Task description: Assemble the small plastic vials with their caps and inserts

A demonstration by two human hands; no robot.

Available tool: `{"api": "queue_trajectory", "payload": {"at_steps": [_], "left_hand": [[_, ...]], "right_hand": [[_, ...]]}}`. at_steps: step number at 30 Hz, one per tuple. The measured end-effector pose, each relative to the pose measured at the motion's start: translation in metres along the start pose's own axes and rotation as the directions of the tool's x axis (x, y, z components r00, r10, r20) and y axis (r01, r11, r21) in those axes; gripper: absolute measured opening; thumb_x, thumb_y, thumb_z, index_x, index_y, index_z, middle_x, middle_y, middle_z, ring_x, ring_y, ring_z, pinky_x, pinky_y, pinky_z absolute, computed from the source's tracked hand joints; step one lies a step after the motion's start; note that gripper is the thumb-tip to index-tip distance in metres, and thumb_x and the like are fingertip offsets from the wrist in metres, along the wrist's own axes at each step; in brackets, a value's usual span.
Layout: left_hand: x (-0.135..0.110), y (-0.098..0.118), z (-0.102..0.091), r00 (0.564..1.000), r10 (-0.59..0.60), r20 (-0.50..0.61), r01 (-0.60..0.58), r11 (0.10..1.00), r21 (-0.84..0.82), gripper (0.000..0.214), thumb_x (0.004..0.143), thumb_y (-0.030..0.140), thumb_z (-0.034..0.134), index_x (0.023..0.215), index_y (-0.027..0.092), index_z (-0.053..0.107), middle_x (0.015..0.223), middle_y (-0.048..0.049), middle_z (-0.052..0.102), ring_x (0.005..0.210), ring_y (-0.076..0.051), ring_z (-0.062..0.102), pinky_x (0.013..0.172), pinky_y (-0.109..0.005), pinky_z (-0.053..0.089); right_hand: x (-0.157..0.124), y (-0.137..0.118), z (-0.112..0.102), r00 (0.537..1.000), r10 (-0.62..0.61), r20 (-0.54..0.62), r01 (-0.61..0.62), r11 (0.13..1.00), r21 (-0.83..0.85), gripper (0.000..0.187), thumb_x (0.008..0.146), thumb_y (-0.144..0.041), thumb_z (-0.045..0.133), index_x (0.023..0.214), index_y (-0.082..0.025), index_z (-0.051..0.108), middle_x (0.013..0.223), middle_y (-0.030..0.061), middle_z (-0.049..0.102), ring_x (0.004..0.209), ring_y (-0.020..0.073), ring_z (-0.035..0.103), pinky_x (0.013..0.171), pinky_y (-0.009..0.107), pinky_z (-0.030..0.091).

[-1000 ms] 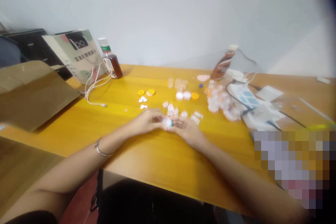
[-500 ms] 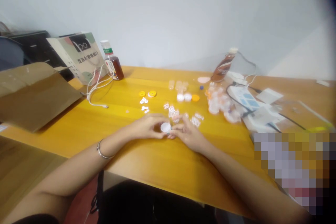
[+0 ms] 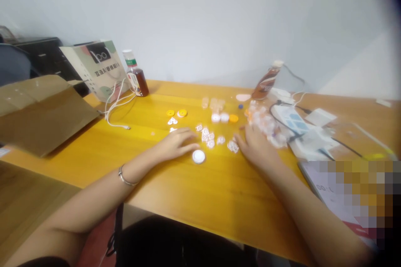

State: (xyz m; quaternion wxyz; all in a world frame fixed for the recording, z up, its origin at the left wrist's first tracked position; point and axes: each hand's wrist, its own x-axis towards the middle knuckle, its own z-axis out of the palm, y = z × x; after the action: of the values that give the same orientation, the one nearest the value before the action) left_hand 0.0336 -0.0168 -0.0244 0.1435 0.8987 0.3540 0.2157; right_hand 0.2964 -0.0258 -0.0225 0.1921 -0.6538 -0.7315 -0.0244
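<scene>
A small round white cap [image 3: 198, 156] lies alone on the yellow wooden table [image 3: 188, 183], just in front of my hands. My left hand [image 3: 175, 142] rests flat beside it with fingers stretched out, holding nothing. My right hand [image 3: 255, 144] lies further right, fingers spread toward a heap of clear and orange plastic pieces [image 3: 263, 123], and looks empty. Between the hands sit several small white printed tags [image 3: 209, 137]. Two yellow discs [image 3: 176, 113] and white and orange caps [image 3: 224, 117] lie further back.
A brown cardboard box [image 3: 44, 112] stands at the left, with a paper bag [image 3: 100, 69], a white cable [image 3: 114, 108] and a brown drink bottle [image 3: 136, 77] behind it. A second bottle [image 3: 266, 79] leans at the back right, beside a power strip [image 3: 291, 119] and cables.
Both hands held the white cap together before; now it lies on the table. My left hand has opened beside it and my right hand has moved right toward the plastic pieces.
</scene>
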Motion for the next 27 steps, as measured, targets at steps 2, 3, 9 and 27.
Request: {"api": "queue_trajectory", "payload": {"at_steps": [2,3,9,27], "left_hand": [[0.003,-0.009,0.004,0.998,-0.006,-0.067,0.009,0.999,0.052,0.033,0.087,0.035,0.045,0.115,0.018,0.051,0.107,-0.0095,0.056,0.101,-0.020,0.051,0.089,-0.037,0.040],[0.005,-0.013,0.007,0.997,0.005,-0.076,0.001,0.997,0.078,0.035,0.088,0.033,0.043,0.119,0.019,0.048,0.115,-0.0102,0.054,0.107,-0.021,0.048,0.094,-0.038,0.038],[0.018,-0.025,0.020,0.996,0.083,0.021,-0.085,0.976,0.198,0.041,0.090,0.025,0.038,0.130,0.017,0.036,0.134,-0.0109,0.041,0.125,-0.021,0.035,0.104,-0.040,0.029],[0.014,-0.019,0.016,0.996,0.014,-0.091,0.010,0.966,0.258,0.017,0.086,0.019,0.042,0.081,0.015,0.057,0.079,-0.0052,0.058,0.074,-0.015,0.054,0.069,-0.026,0.042]], "right_hand": [[-0.002,0.001,0.003,0.999,-0.004,0.042,0.008,0.997,-0.081,0.023,0.084,-0.032,0.043,0.096,-0.014,0.050,0.096,0.0147,0.055,0.082,0.0257,0.058,0.062,0.032,0.040],[-0.003,0.001,0.006,0.998,-0.013,0.063,0.019,0.995,-0.095,0.022,0.084,-0.032,0.042,0.094,-0.014,0.050,0.095,0.0145,0.055,0.079,0.0250,0.058,0.062,0.032,0.040],[-0.004,-0.008,0.017,0.985,-0.102,0.142,0.101,0.995,0.016,0.018,0.087,-0.021,0.035,0.091,-0.014,0.050,0.092,0.0133,0.055,0.081,0.0228,0.057,0.069,0.032,0.042],[-0.017,-0.046,0.011,0.969,0.117,0.218,-0.246,0.375,0.894,0.019,0.074,-0.035,0.058,0.083,-0.018,0.061,0.075,0.0026,0.066,0.062,0.0130,0.059,0.061,0.027,0.048]]}}
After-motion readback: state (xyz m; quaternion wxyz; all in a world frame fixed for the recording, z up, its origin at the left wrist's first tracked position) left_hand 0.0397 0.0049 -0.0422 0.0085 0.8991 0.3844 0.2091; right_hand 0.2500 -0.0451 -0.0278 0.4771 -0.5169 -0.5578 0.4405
